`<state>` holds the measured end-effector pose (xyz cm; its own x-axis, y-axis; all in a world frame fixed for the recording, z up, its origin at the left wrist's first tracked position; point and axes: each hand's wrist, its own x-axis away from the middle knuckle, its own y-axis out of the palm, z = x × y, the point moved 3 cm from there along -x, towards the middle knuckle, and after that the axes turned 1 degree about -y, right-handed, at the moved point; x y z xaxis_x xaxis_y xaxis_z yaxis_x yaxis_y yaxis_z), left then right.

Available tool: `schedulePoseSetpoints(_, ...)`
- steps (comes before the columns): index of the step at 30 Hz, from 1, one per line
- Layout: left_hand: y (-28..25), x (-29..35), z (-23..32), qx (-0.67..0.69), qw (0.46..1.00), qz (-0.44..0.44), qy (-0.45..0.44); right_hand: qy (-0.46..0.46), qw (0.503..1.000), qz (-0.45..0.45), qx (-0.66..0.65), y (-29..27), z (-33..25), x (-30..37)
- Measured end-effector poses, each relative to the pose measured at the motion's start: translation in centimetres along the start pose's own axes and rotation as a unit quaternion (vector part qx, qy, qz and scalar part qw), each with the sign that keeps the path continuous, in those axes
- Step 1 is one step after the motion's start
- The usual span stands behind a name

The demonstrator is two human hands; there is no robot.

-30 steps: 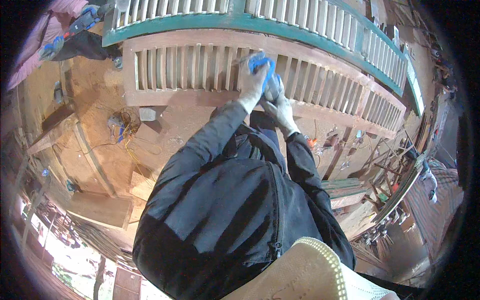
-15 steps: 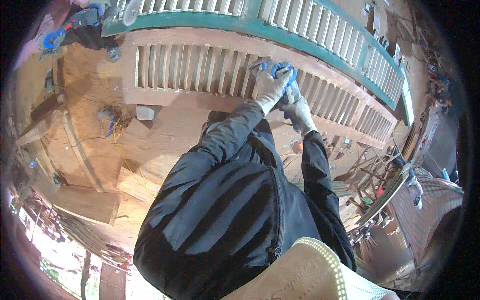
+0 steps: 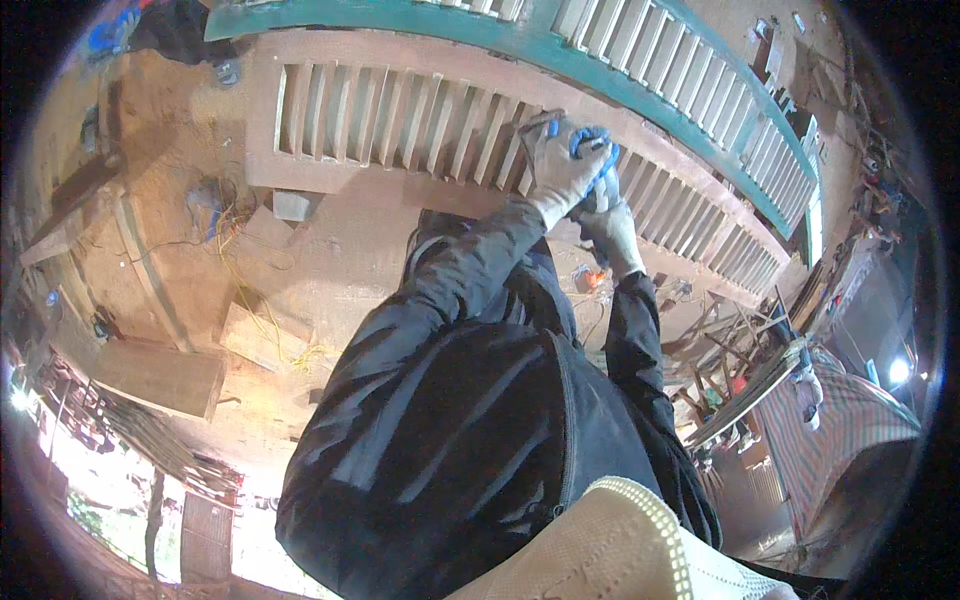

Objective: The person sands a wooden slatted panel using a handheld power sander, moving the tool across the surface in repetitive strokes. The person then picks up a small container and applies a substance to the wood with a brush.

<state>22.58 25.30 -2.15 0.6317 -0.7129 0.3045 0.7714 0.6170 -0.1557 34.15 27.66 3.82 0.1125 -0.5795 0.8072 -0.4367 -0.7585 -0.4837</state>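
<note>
Left hand curled, right hand tucked close beside it, both gloved; what the fingers grasp, I can't tell! Right beneath them lies the brown louvred panel, the green-framed panel just beyond. Looks like close surface work; next move probably wants steady control.

Hands farther right along panel

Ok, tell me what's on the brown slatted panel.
The gloved left hand and right hand are over the brown panel; the part beneath them is covered, and any held object is unclear.
</note>
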Motion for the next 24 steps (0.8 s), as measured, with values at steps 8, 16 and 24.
schedulePoseSetpoints(8, -0.1, -0.1, -0.6, -0.050, 0.998, 0.010, 0.027, -0.048, 0.999, 0.021, 0.002, 0.7, 2.4, -0.9)
schedulePoseSetpoints(16, -0.6, -0.9, 0.5, 0.052, 0.998, -0.015, -0.031, -0.086, 0.996, -0.008, 0.024, 0.4, 0.4, -0.7)
schedulePoseSetpoints(24, -1.7, 5.9, -3.1, 0.056, 0.989, -0.136, 0.032, -0.210, 0.968, 0.061, 0.123, 5.1, 10.7, 1.3)
